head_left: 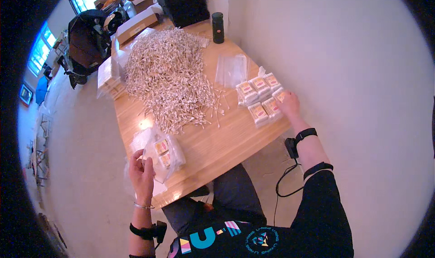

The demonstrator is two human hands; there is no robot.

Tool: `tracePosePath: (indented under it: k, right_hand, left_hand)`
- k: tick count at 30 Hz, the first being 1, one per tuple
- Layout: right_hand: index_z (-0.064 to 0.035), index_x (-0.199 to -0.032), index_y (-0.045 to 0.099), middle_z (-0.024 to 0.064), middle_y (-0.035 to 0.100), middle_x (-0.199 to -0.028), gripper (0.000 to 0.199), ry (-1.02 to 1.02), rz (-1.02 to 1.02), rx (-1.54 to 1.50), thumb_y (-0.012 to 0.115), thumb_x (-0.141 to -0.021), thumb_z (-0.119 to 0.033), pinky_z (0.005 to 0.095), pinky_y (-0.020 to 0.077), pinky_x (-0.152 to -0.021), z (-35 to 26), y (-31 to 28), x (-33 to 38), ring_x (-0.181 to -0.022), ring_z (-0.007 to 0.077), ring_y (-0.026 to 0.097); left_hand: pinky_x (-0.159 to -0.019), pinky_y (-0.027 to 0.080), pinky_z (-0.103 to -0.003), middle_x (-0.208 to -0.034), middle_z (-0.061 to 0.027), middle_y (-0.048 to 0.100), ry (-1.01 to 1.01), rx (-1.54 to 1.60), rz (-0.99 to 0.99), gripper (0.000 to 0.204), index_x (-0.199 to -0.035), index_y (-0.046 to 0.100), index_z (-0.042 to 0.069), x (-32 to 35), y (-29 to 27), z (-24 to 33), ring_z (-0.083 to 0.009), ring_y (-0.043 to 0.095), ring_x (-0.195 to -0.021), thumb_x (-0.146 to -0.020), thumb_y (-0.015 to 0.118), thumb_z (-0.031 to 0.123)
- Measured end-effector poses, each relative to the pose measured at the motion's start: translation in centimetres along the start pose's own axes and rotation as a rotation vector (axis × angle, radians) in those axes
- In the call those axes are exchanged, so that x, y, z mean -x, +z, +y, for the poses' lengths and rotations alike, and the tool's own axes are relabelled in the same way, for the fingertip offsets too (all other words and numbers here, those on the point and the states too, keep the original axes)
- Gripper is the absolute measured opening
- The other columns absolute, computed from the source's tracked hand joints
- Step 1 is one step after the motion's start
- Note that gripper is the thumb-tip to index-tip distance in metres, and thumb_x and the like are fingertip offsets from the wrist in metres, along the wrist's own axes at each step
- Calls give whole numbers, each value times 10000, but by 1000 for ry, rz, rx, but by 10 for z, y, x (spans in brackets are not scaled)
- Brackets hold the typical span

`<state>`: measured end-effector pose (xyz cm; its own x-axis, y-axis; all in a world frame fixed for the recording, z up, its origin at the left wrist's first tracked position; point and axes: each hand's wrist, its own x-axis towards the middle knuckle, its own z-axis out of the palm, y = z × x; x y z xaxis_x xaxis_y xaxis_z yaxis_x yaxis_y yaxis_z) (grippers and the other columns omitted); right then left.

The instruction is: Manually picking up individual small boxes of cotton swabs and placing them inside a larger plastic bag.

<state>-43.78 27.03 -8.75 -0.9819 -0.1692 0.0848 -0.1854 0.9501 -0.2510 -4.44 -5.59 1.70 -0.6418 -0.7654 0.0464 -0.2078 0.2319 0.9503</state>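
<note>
My left hand point(142, 173), its fingers curled, grips the edge of a clear plastic bag point(176, 151) at the table's near left. Inside that bag lie two small packs point(161, 146) with yellowish labels. On the right, my right hand point(290, 106) closes around the end pack point(280, 96) of a group of cotton swab packs point(259, 113), set in two rows by the table's right edge. Its fingertips are partly hidden. A large heap of loose cotton swabs point(167, 77) covers the middle and far part of the table.
Flat clear bags point(232, 71) lie beyond the packs. A dark green bottle point(218, 28) stands at the far edge, near a black bin point(182, 4) and a cardboard box point(137, 25). White wrapped bundles point(110, 77) sit at the left edge. A cable point(283, 185) hangs below the right side.
</note>
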Motion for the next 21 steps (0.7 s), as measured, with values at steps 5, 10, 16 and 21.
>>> tracePosePath:
  k: [5, 10, 16, 21]
  right_hand:
    - [-47, -1068, 580, 169, 621, -1007, 428, -64, 103, -242, 692, -693, -221, 399, 455, -846, 31, 11, -9, -954, 292, 588]
    - [-39, -1071, 597, 186, 635, -972, 396, 27, -310, -534, 658, -711, -193, 378, 462, -809, 0, -8, 0, -902, 258, 614]
    - [-2, -1161, 551, 222, 584, -1106, 577, 6, -35, -33, 695, -693, -308, 403, 412, -929, 1, 22, 14, -1051, 323, 551]
    - [-23, -1320, 399, 227, 407, -1329, 857, 56, -191, 167, 695, -657, -476, 407, 363, -1003, -46, 1, 40, -1166, 332, 464]
  left_hand:
    - [-458, 368, -185, -604, 32, 465, -20, 21, -22, 256, -1104, 502, 9, -3, 5, 6, -40, 443, -510, -858, 553, 55]
    - [-455, 370, -187, -603, 31, 474, -13, -34, 33, 252, -1092, 515, 9, 4, -6, 7, -37, 447, -509, -848, 561, 55]
    - [-451, 379, -196, -611, 24, 496, -18, -9, 2, 253, -1082, 524, 7, -1, -1, 5, -43, 465, -505, -837, 566, 57]
    - [-451, 380, -207, -604, 16, 507, -1, 12, 29, 233, -1065, 541, 7, 8, -5, 10, -51, 472, -502, -844, 562, 78]
